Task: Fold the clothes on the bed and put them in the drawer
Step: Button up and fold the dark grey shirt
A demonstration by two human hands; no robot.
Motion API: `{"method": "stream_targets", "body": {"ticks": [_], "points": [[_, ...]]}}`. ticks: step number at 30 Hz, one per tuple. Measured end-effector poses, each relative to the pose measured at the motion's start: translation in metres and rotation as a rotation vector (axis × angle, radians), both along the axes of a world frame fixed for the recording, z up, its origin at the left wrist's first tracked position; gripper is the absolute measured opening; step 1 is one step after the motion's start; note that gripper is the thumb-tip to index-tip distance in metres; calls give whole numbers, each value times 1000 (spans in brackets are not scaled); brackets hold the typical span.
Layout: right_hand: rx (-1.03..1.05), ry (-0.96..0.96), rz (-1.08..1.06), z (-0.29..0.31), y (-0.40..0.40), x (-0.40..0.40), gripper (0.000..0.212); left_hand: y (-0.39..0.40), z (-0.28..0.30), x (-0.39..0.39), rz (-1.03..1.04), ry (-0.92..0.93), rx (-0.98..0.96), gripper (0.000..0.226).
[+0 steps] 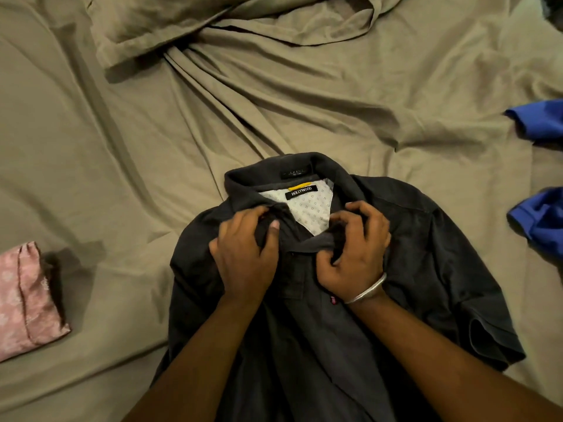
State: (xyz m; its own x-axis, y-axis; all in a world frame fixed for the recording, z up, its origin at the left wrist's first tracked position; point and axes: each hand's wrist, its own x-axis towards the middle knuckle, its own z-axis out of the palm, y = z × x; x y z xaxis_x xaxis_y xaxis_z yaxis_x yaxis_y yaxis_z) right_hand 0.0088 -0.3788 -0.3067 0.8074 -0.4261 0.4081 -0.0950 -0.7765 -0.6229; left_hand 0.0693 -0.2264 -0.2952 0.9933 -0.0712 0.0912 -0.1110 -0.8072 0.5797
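Dark grey polo shirt (396,284), one, lies front-up on the olive bedsheet (122,147); left hand (246,254) and right hand (356,254) both pinch its collar placket. One folded pink garment (27,296) left, two blue pieces (539,120) right

Bed (304,111): covered w/ olive-tan sheet, heavily creased.
- Bunched fold of same olive cloth (213,22), top centre.
- Dark grey polo shirt (426,269), front up, collar toward far side, bottom centre; "HOLLYWOOD" neck label.
- Folded pink patterned garment (24,300), left edge, apart from shirt.
- Blue garment (539,120), right edge, partly out of frame; crumpled, two parts showing.
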Motion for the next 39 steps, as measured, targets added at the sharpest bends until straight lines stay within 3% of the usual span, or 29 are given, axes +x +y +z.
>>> {"method": "stream_targets", "body": {"ticks": [5, 9, 13, 18, 21, 27, 32, 36, 39], "points": [[74, -85, 241, 7, -27, -7, 25, -3, -19, 8, -20, -76, 73, 36], [-42, -71, 398, 13, -45, 1, 17, 0, -24, 9, -36, -60, 57, 35], [-275, 65, 387, 16, -36, 33, 17, 0, -24, 8, -34, -38, 10, 34], [-183, 208, 490, 0, -19, 61, 24, 2, -21, 12, -4, 21, -121, 25], [-75, 143, 499, -9, -24, 59, 28, 0, -17, 14, -16, 42, -109, 28], [-87, 57, 492, -10, -25, 55, 34, -7, -11, 21, -76, -33, 67, 26], [-70, 43, 520, -8, -28, 53, 29, -6, -21, 19, -126, -110, 18, 29], [-137, 28, 488, -11, -26, 53, 16, -6, -25, 20, -126, -95, 1, 30], [-161, 16, 475, -12, -26, 53, 18, -6, -27, 22, -99, -74, -55, 28]]}}
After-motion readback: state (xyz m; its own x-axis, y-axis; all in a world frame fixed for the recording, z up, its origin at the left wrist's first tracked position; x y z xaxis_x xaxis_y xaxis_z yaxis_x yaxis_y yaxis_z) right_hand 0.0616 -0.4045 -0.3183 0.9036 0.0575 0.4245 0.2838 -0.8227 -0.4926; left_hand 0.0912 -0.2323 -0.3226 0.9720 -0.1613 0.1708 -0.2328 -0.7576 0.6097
